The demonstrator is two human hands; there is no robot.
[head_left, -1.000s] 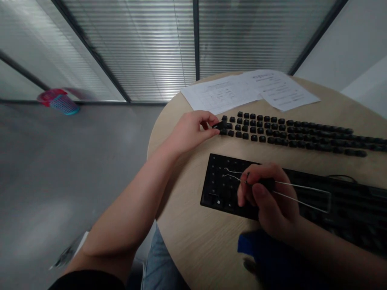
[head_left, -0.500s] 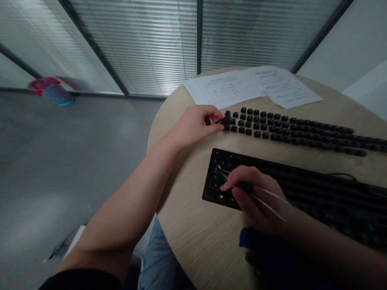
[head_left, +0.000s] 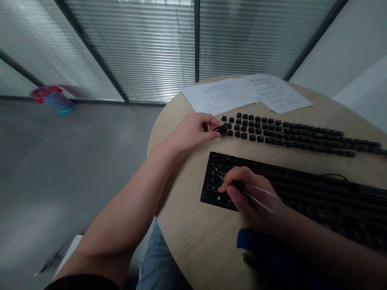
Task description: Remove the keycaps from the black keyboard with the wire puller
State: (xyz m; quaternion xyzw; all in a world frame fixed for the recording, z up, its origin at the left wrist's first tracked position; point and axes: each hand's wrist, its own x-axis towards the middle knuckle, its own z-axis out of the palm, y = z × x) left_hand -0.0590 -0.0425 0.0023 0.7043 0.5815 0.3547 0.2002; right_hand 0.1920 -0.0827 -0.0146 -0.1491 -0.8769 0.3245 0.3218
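My left hand [head_left: 198, 128] pinches a wide black keycap [head_left: 222, 129] between thumb and fingertips, at the left end of several rows of loose black keycaps [head_left: 252, 124]. My right hand [head_left: 252, 191] is closed around the dark middle of a wire keycap puller [head_left: 238, 185]. Its thin metal wires stick out on both sides of the fingers, and the bent tips sit over the left part of a black keyboard [head_left: 206, 196]. Bare key positions show on that part, while a Windows key [head_left: 219, 198] is visible near the front edge. My right hand and forearm hide some of the keyboard.
Printed sheets [head_left: 217, 96] lie at the back of the round wooden table [head_left: 181, 225]. A cable [head_left: 334, 176] loops behind the keyboard. Blue cloth [head_left: 246, 239] shows below my right arm. On the floor at left stands a blue and red basket [head_left: 59, 101].
The view has shifted slightly, so the table items appear a little lower and further left. Both hands keep their grips, and the puller's tips remain over the keyboard's left part.
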